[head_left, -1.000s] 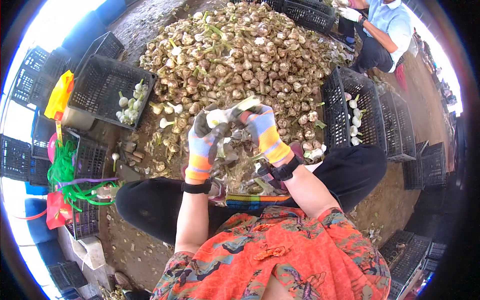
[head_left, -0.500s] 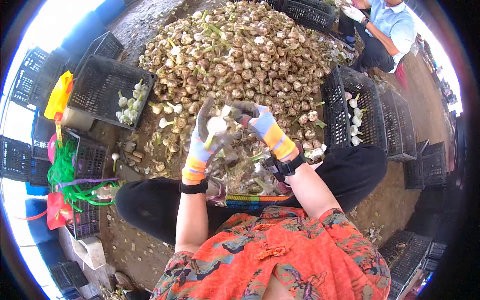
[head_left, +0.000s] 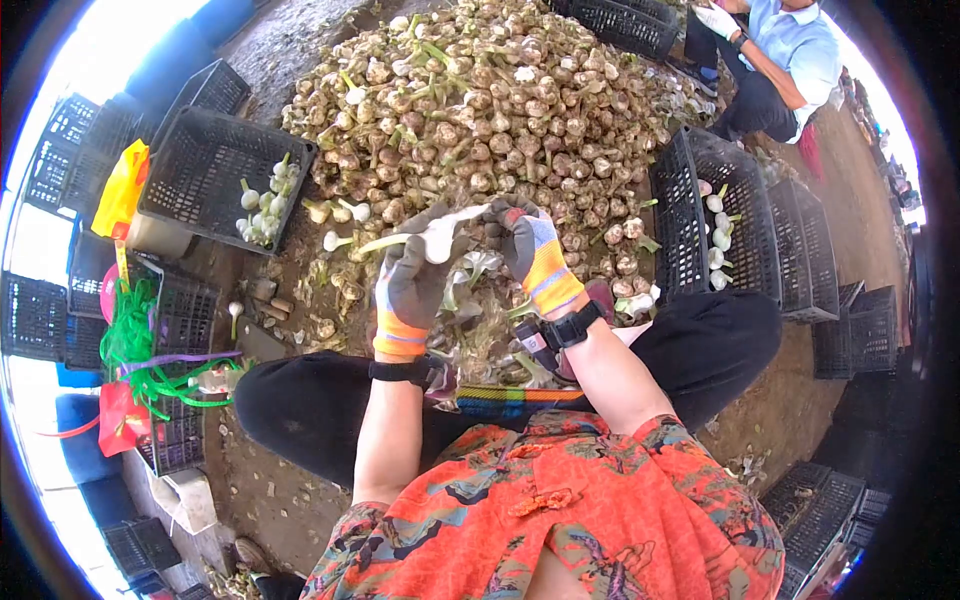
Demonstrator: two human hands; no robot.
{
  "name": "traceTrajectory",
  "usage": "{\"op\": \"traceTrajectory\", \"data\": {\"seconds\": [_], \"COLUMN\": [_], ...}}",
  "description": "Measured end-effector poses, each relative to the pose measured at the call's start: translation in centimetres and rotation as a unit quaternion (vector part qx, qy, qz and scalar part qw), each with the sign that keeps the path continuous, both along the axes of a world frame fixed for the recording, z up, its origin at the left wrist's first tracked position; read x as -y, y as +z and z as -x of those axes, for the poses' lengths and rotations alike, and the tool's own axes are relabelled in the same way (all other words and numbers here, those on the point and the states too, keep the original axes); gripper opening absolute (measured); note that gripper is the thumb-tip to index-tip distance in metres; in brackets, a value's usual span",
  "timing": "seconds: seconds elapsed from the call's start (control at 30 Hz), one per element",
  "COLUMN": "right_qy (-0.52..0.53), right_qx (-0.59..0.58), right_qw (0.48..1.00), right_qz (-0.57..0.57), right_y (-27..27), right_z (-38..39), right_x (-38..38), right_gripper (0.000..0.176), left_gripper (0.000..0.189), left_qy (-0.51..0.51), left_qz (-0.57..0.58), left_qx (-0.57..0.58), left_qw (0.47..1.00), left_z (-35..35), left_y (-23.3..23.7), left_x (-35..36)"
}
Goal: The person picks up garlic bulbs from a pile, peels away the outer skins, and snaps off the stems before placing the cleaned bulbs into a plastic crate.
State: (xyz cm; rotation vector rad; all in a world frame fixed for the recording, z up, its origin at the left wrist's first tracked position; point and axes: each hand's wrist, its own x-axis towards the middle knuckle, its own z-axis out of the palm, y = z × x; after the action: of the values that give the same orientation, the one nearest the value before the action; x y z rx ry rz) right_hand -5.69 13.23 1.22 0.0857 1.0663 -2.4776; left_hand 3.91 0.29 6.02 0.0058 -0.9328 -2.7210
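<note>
Since the last frame: bulb turned in the left hand, stem swung from pointing down to pointing out to the left; right hand moved in from just apart to the bulb's pale skin strip. View shifted slightly too.

Head view: garlic bulb (head_left: 438, 242) sits up in the fingers of the left hand (head_left: 408, 290), above the litter between the legs, green stem (head_left: 382, 243) sticking out to the left. Left hand is closed around the bulb. Right hand (head_left: 527, 250) looks pinched on the far end of the skin strip (head_left: 466, 214), which runs from bulb to fingertips; exact finger contact is hard to tell. Hands near each other, not touching as far as visible.

Step in hand looks like stripping outer skin off the bulb, partway through. Next move calls for a firm left hold and a pull with the right along the strip; thin skin could tear short.

Pose: both forearms reach forward from the body, left nearly straight ahead, right slanting inward, fingers curled. Pile of garlic (head_left: 470, 120) ahead, left crate (head_left: 195, 165) and right crate (head_left: 676, 235) on either side, both holding cleaned bulbs. Co-worker (head_left: 800, 55) at upper right.
</note>
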Motion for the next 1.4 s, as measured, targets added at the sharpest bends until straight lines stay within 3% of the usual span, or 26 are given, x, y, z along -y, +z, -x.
{"op": "traceTrajectory", "data": {"seconds": [0.1, 0.13, 0.17, 0.2, 0.23, 0.27, 0.33, 0.37, 0.43, 0.47, 0.5, 0.57, 0.67, 0.7, 0.8, 0.83, 0.9, 0.93, 0.97, 1.0, 1.07, 1.13, 1.2, 1.27, 1.33, 1.4], "right_qy": [-0.031, -0.03, -0.111, -0.112, 0.164, 0.407, 0.392, 0.394, 0.198, 0.177, 0.14, 0.137, 0.117, 0.163, 0.107, 0.089, 0.162, 0.331, 0.484, 0.447, 0.291, 0.15, 0.255, 0.385, 0.335, 0.177], "right_qx": [0.027, 0.045, 0.067, 0.073, -0.151, -0.343, -0.191, -0.192, -0.142, -0.088, -0.051, -0.031, -0.088, -0.012, -0.053, -0.076, -0.235, -0.291, -0.331, -0.296, -0.164, -0.203, -0.209, -0.283, -0.24, -0.092], "right_qw": [0.999, 0.998, 0.969, 0.968, 0.85, 0.556, 0.569, 0.569, 0.787, 0.912, 0.948, 0.987, 0.988, 0.975, 0.984, 0.977, 0.823, 0.701, 0.543, 0.559, 0.654, 0.624, 0.566, 0.431, 0.495, 0.684], "right_qz": [-0.002, 0.009, -0.21, -0.214, -0.477, -0.638, -0.697, -0.696, -0.567, -0.359, -0.282, -0.074, -0.045, -0.148, -0.131, -0.179, -0.491, -0.56, -0.602, -0.632, -0.679, -0.739, -0.756, -0.765, -0.765, -0.702], "right_y": [-8.3, -10.7, -9.1, -8.9, -9.0, -9.3, -10.2, -10.3, -10.1, -9.0, -5.5, -1.3, 0.0, 0.6, -3.4, -5.4, -13.9, -11.7, -9.1, -12.6, -13.7, -18.1, -20.4, -20.8, -20.9, -20.2], "right_z": [2.4, 2.9, 1.9, 1.0, 0.6, 0.2, -1.9, -1.6, -1.4, -0.8, -0.6, -0.9, -0.7, -0.5, -0.6, -0.7, -1.2, -1.9, -2.9, -3.6, -2.4, 0.0, 2.3, 2.7, 2.9, 2.6], "right_x": [-1.6, -2.4, -2.4, -3.4, -4.6, -5.4, -5.2, -4.7, -2.8, -1.4, -0.1, 1.5, 3.5, 3.6, 4.3, 4.3, 3.9, 2.9, 1.7, 0.7, -0.3, -0.5, -0.1, 0.4, 0.0, -0.4], "right_gripper": [0.014, 0.013, 0.012, 0.012, 0.02, 0.03, 0.03, 0.03, 0.033, 0.021, 0.016, 0.029, 0.032, 0.032, 0.027, 0.019, 0.023, 0.029, 0.034, 0.041, 0.033, 0.029, 0.03, 0.032, 0.03, 0.038], "left_gripper": [0.029, 0.029, 0.03, 0.03, 0.03, 0.03, 0.027, 0.025, 0.026, 0.026, 0.03, 0.03, 0.032, 0.032, 0.03, 0.03, 0.028, 0.031, 0.035, 0.046, 0.057, 0.062, 0.047, 0.031, 0.033, 0.031], "left_qy": [-0.026, -0.01, -0.002, 0.005, 0.037, 0.035, 0.033, 0.025, 0.01, -0.012, -0.011, 0.036, 0.092, 0.061, 0.042, 0.061, 0.129, 0.183, 0.159, 0.12, 0.131, 0.175, 0.205, 0.174, 0.153, 0.086], "left_qz": [-0.126, -0.114, -0.143, -0.171, -0.145, -0.146, -0.149, -0.194, -0.165, -0.138, -0.126, -0.105, -0.083, -0.047, -0.016, -0.058, -0.135, -0.125, -0.21, -0.25, -0.24, -0.23, -0.139, -0.088, -0.075, 0.034], "left_qx": [-0.01, 0.002, 0.021, 0.04, 0.098, 0.1, 0.148, 0.163, 0.129, 0.095, 0.105, 0.121, 0.133, 0.116, 0.091, 0.091, 0.114, 0.152, 0.123, 0.016, -0.027, -0.098, -0.027, 0.054, 0.23, 0.243], "left_qw": [0.992, 0.993, 0.99, 0.984, 0.984, 0.984, 0.977, 0.967, 0.978, 0.986, 0.986, 0.986, 0.983, 0.99, 0.995, 0.992, 0.976, 0.963, 0.957, 0.96, 0.961, 0.952, 0.969, 0.979, 0.958, 0.966], "left_z": [0.1, 0.2, 0.4, 0.5, 0.6, 0.8, 1.1, 1.1, 1.7, 1.8, 2.1, 2.7, 3.2, 3.1, 2.8, 2.7, 2.8, 3.0, 3.4, 2.6, 2.4, 2.5, 2.6, 2.7, 2.9, 2.8], "left_y": [-1.3, -1.5, -2.1, -2.7, -2.4, -3.2, -4.6, -4.7, -5.1, -5.3, -5.5, -5.2, -6.1, -6.5, -5.9, -4.6, -4.6, -5.6, -8.2, -7.7, -3.3, -0.9, -2.2, -3.7, -5.9, -8.0], "left_x": [0.8, 1.3, 2.1, 2.8, 3.0, 3.8, 5.0, 5.2, 5.0, 4.8, 4.5, 3.0, 2.6, 2.9, 2.8, 2.5, 3.1, 4.5, 8.1, 9.7, 10.4, 10.9, 10.0, 8.2, 6.5, 5.2]}}
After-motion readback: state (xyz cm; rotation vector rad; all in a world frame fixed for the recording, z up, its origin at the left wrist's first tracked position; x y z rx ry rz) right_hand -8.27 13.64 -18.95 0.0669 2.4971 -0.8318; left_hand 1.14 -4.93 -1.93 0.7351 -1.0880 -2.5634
